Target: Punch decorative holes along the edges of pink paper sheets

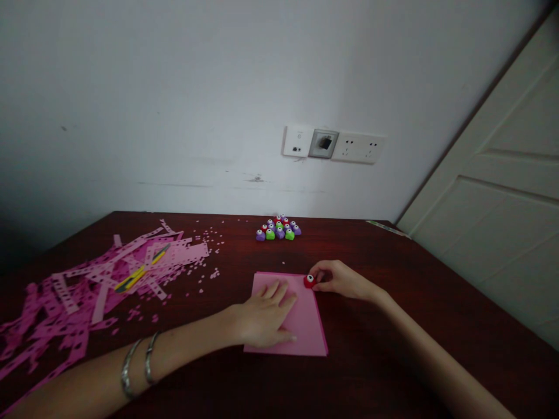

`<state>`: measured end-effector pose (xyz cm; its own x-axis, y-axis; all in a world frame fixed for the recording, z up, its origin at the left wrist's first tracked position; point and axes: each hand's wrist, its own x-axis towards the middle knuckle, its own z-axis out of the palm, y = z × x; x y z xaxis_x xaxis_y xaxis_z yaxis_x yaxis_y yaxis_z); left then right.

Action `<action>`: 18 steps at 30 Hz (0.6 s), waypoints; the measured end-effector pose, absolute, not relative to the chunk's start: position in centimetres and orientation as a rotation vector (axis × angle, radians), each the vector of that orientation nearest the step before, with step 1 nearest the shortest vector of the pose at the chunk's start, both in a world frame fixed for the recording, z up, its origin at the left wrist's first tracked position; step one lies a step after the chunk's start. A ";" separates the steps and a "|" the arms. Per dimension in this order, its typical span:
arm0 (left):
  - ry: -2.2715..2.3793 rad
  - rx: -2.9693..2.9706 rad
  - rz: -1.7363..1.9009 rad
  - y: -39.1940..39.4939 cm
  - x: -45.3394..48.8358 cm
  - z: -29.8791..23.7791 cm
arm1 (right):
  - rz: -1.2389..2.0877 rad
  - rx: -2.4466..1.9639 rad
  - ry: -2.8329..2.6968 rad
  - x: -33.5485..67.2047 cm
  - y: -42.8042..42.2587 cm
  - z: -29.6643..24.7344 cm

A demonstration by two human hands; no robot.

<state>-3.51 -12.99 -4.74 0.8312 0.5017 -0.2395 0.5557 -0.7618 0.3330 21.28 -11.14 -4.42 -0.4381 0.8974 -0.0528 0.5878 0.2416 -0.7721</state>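
Note:
A pink sheet of paper (301, 331) lies on the dark red-brown table, with what looks like another sheet under its edges. My left hand (268, 317) rests flat on it, fingers spread. At the sheet's far right corner, my right hand (334, 279) grips a small red craft punch (310, 281) with a white round top and a dark mark on it. Whether the paper's edge sits inside the punch cannot be made out.
Several purple, green and red punches (279, 231) stand grouped near the wall. Punched pink paper strips (100, 279) and tiny cut-outs litter the left side, with a yellow-and-black cutter knife (142, 269) on top. Wall sockets (358, 148) are behind; a white door (502, 174) stands right.

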 end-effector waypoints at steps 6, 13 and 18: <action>0.752 2.609 -0.163 -12.9 -3.5 -4.6 | 1.104 -1.357 -2.078 21.4 -11.2 -3.8; 0.755 2.615 0.012 -12.6 -3.2 -3.3 | 1.143 -1.474 -1.929 22.1 -10.9 -3.6; 0.903 2.498 0.359 -9.7 -2.2 -2.4 | 1.281 -1.613 -1.766 22.2 -10.6 -3.3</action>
<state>-2.20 -9.73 -2.39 0.7508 0.6549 0.0867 0.5355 -0.6802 0.5005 22.19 -10.60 -3.31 -0.2343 0.9352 -0.2654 0.5428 -0.1006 -0.8338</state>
